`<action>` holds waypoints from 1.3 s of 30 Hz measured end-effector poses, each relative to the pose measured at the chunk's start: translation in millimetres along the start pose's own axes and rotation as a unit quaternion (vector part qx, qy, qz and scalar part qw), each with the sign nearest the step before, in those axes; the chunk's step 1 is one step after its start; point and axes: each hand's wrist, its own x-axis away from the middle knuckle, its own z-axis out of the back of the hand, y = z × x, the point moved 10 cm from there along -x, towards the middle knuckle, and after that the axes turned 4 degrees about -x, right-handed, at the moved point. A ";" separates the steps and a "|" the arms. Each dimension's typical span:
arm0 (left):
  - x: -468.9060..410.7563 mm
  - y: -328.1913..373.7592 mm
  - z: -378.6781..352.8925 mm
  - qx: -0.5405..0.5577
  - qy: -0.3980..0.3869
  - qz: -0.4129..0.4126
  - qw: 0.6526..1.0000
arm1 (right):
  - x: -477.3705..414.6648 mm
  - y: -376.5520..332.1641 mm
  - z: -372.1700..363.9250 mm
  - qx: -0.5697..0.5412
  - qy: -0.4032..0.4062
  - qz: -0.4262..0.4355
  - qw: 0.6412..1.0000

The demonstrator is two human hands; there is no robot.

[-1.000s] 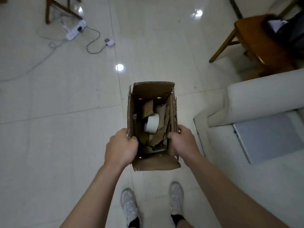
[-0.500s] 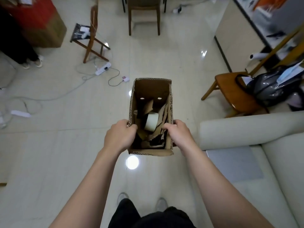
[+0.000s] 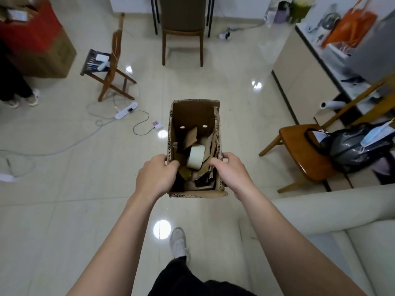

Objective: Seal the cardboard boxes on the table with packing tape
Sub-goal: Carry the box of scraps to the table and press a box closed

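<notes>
Two bare hands hold an open brown corrugated cardboard box [image 3: 195, 116] above a tiled floor [image 3: 85, 189]. The left hand [image 3: 156, 176] and right hand [image 3: 232, 171] curl their fingers [image 3: 171, 165] tightly over its side rims. Between the fingers lie a pale roll of packing tape [image 3: 195, 159] and cardboard scraps [image 3: 190, 137]. The box is likely light and stiff, but its rims may buckle, so supporting it underneath seems safer.

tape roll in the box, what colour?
Off-white, cream-toned. The tape roll shows in the head view, lying among brown cardboard scraps inside the open box.

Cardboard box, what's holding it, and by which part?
Both hands hold the cardboard box by its long side walls: left hand grips the left wall's top edge, right hand the right wall's.
</notes>
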 end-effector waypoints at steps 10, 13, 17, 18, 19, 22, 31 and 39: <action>-143.1 97.5 21.1 0.122 -0.074 -0.001 0.990 | -113.7 -106.7 40.1 -0.041 0.078 0.038 0.995; -192.9 121.5 15.1 0.173 -0.089 0.009 0.981 | -156.9 -126.1 49.1 -0.057 0.076 0.032 0.995; -261.8 160.2 7.0 0.167 -0.061 0.002 0.984 | -226.7 -155.0 64.8 -0.053 0.074 0.038 0.995; -275.0 171.9 6.9 0.167 -0.050 0.002 0.985 | -244.3 -164.1 70.1 -0.050 0.070 0.039 0.996; -288.5 185.4 7.4 0.167 -0.039 0.001 0.985 | -262.8 -174.3 76.7 -0.050 0.068 0.041 0.996; -328.3 229.2 12.6 0.159 -0.023 0.009 0.987 | -316.1 -206.7 101.2 -0.041 0.068 0.047 0.996; -460.6 311.3 38.3 0.193 0.009 -0.002 0.981 | -461.4 -315.7 123.4 -0.005 0.034 0.084 0.996; -598.2 362.2 48.1 0.201 0.023 -0.015 0.979 | -584.2 -382.3 124.4 0.010 0.038 0.071 0.997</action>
